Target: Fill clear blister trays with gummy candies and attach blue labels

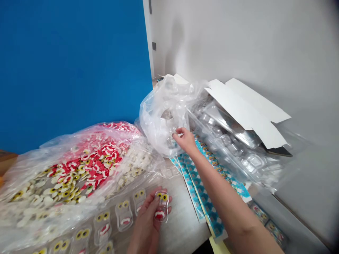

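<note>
My left hand (150, 217) grips a small clear plastic blister shell (161, 208) between thumb and fingers. Two yellow eye pieces and a red-and-white mouth piece sit in that shell. My right hand (184, 139) is stretched forward to a translucent white plastic bag (156, 116), its thumb and forefinger drawn together at the bag's front. What lies between those fingertips is too small to make out. Beside my left hand, more filled shells (124, 215) lie in rows on the grey table (177, 225), each with eyes and a mouth.
To the left, a big clear bag (79, 137) spills loose eye and mouth pieces (97, 165). Blue printed sticker sheets (194, 190) lie under my right forearm. Bagged clear plastic trays (230, 141) and white folded card (246, 106) are stacked at right. A blue panel (74, 70) stands behind.
</note>
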`<state>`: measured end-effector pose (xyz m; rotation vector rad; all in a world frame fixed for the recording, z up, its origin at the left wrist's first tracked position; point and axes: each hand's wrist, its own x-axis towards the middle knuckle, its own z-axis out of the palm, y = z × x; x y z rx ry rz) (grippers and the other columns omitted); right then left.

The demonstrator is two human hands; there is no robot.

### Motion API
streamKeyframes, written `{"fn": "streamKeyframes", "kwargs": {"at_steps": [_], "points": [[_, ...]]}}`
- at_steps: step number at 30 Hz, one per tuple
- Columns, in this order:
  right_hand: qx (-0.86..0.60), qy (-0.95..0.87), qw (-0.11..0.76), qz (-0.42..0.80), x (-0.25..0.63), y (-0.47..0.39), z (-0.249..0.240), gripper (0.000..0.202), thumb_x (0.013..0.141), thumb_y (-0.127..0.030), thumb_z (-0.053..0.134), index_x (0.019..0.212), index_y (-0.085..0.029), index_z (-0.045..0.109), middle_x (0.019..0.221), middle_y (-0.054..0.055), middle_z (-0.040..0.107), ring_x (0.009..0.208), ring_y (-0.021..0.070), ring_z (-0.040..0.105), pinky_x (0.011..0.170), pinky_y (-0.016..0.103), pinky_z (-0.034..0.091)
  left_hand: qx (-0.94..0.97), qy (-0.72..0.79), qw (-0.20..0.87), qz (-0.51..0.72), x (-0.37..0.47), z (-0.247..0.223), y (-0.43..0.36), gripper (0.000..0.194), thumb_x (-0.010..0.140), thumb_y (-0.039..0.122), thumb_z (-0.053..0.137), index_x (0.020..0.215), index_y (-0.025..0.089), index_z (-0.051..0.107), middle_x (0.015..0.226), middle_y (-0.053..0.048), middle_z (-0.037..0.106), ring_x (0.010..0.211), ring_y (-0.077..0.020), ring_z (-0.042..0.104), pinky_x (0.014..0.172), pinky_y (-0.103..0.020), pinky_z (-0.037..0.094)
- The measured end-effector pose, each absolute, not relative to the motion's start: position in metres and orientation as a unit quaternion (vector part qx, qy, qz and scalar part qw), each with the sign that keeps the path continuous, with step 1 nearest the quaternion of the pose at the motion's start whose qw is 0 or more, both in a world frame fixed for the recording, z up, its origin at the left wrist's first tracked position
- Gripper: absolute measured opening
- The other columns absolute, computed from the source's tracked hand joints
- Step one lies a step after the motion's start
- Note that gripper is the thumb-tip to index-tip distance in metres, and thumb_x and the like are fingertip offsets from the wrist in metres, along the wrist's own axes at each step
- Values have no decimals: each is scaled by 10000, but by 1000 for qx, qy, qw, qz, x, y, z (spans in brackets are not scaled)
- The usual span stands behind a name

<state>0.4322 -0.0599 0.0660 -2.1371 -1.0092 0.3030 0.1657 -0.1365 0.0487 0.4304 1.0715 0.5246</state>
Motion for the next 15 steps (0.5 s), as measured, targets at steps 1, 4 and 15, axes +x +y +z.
{"fn": "streamKeyframes", "kwargs": {"at_steps": [1, 4, 15], "points": [[-821, -385, 398, 135, 429, -73, 70, 394, 894, -424, 486, 1149, -156, 622, 1081, 92, 708, 920, 200, 663, 751, 289, 512, 202, 498, 806, 247, 166, 49, -137, 359, 723, 231, 799, 1064, 176, 702, 1124, -110, 721, 918, -237, 726, 723, -297, 571], [-705, -312, 564, 296, 407, -124, 76, 480, 915, -513, 385, 1139, -164, 626, 1005, 98, 731, 754, 182, 665, 532, 247, 465, 203, 486, 808, 263, 169, 52, -138, 367, 705, 242, 809, 1051, 183, 700, 1110, -88, 713, 932, -229, 713, 746, -305, 566], [-469, -72, 672, 569, 308, -234, 39, 277, 747, -427, 775, 810, -176, 675, 696, 14, 666, 566, 138, 612, 463, 219, 473, 213, 407, 829, 319, 179, 51, -156, 220, 791, 282, 734, 991, 193, 709, 1057, -48, 722, 971, -197, 664, 809, -286, 511]]}}
